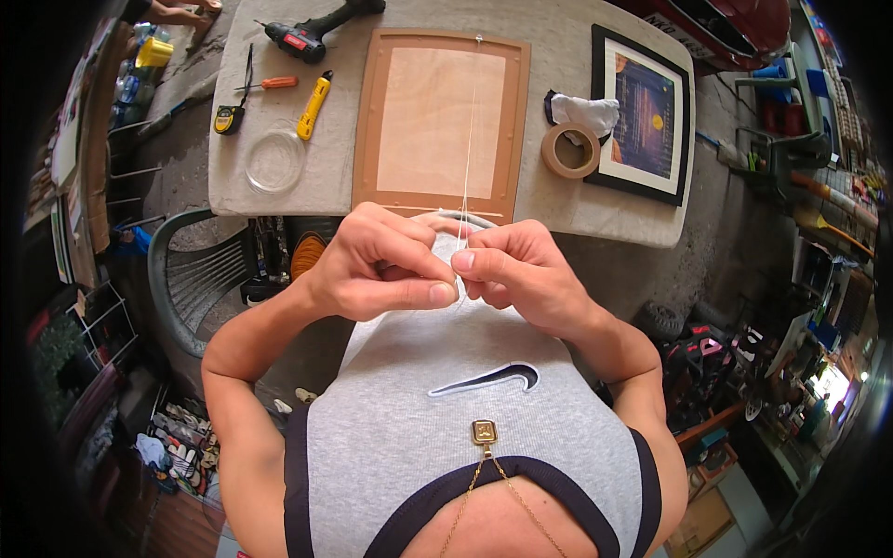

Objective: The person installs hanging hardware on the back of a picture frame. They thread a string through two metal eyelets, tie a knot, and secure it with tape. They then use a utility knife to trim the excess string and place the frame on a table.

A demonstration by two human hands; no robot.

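Pinched between the fingertips of both hands is a thin white string [471, 139], held in front of my chest. My left hand [386, 265] and my right hand [521, 270] are closed and almost touching. From my fingers the string runs taut to a small fixing at the far edge of a picture frame [366, 121]. That frame lies on the table, back side up, with brown tape around its border and a pale panel in the middle. Fingers partly hide the string's near end, so I cannot tell whether it is knotted.
On the table [326, 200] lie a drill [302, 41], screwdriver [276, 83], tape measure [229, 118], yellow utility knife [315, 104] and clear coil of line [273, 158]. Rightward are a tape roll [553, 152], cloth [591, 112] and black-framed picture [603, 98]. A chair [172, 279] stands left.
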